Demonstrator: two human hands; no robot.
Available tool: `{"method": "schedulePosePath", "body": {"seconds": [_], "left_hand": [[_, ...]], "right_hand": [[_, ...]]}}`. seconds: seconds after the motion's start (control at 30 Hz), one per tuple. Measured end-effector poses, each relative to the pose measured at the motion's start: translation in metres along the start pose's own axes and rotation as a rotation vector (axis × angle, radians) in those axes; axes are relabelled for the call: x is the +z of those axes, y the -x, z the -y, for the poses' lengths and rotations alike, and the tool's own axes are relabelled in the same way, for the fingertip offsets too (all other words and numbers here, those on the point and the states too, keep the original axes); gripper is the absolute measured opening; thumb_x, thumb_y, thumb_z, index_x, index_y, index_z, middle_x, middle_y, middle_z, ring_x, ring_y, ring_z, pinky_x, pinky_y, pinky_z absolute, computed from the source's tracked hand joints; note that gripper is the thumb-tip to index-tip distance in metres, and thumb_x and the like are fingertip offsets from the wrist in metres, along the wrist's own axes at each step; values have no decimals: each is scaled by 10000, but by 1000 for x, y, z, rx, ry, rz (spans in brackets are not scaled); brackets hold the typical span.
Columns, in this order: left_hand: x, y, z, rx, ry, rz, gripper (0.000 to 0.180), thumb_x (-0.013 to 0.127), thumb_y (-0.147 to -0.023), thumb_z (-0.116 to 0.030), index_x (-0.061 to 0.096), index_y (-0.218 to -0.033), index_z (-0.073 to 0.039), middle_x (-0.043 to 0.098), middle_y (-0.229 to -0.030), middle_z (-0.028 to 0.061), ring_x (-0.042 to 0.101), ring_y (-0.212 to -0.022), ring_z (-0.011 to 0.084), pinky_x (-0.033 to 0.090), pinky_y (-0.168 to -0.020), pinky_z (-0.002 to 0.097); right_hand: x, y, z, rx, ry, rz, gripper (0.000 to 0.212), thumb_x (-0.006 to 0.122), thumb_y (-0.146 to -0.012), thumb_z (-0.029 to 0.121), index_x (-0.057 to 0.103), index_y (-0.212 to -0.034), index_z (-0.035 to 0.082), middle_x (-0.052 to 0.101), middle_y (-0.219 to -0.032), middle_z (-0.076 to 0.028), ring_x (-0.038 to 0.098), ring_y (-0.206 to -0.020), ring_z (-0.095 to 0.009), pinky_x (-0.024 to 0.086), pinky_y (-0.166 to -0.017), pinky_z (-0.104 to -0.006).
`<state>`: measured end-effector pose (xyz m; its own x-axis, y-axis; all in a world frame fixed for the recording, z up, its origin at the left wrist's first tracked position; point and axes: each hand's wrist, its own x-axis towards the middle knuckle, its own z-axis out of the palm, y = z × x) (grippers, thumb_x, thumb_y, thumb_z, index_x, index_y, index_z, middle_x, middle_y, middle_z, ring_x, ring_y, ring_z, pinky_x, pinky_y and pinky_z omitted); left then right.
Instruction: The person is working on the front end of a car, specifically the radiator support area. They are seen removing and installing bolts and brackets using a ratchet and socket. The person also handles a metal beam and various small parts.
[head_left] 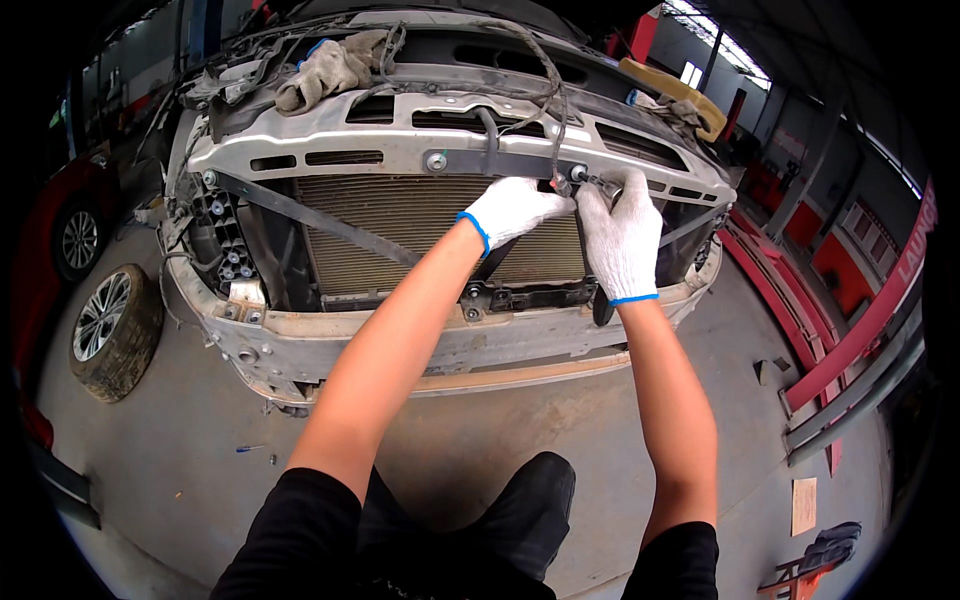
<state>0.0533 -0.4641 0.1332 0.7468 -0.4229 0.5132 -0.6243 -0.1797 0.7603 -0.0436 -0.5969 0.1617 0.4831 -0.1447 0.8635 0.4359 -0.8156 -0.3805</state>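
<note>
A car front with its bumper off stands before me, with the radiator (400, 225) and the grey upper crossmember (390, 150) exposed. Both my hands wear white knit gloves with blue cuffs. My left hand (510, 210) pinches a small connector with a red tip (562, 186) at the end of a black cable hanging from above. My right hand (620, 235) grips the same connector and cable end from the right, beside a bolt (577, 172) on the crossmember. A dark vertical brace (595, 290) runs down behind my right hand.
A rag or pair of gloves (330, 65) lies on top of the engine bay. A loose wheel (115, 330) leans at the left by a red car (60, 230). Red lift rails (850, 340) run along the right. A small screwdriver (248, 448) lies on the concrete floor.
</note>
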Motion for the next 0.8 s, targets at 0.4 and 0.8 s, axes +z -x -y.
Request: {"method": "schedulePosePath", "body": {"seconds": [0.4, 0.8], "left_hand": [[10, -6, 9, 58, -154, -132, 468, 642, -874, -483, 669, -1071, -59, 695, -985, 193, 656, -953, 341, 499, -834, 396], [8, -2, -4, 74, -94, -158, 472, 636, -896, -483, 670, -1096, -56, 694, -1003, 202, 650, -958, 369, 496, -839, 414]], "right_hand": [[0, 13, 10, 443, -584, 142, 547, 674, -892, 179, 417, -1279, -111, 597, -697, -81, 565, -521, -107, 480, -450, -243], [-6, 14, 6, 393, -576, 121, 444, 669, -916, 190, 491, -1229, -71, 614, -782, -89, 576, -660, -123, 479, -581, -240]]}}
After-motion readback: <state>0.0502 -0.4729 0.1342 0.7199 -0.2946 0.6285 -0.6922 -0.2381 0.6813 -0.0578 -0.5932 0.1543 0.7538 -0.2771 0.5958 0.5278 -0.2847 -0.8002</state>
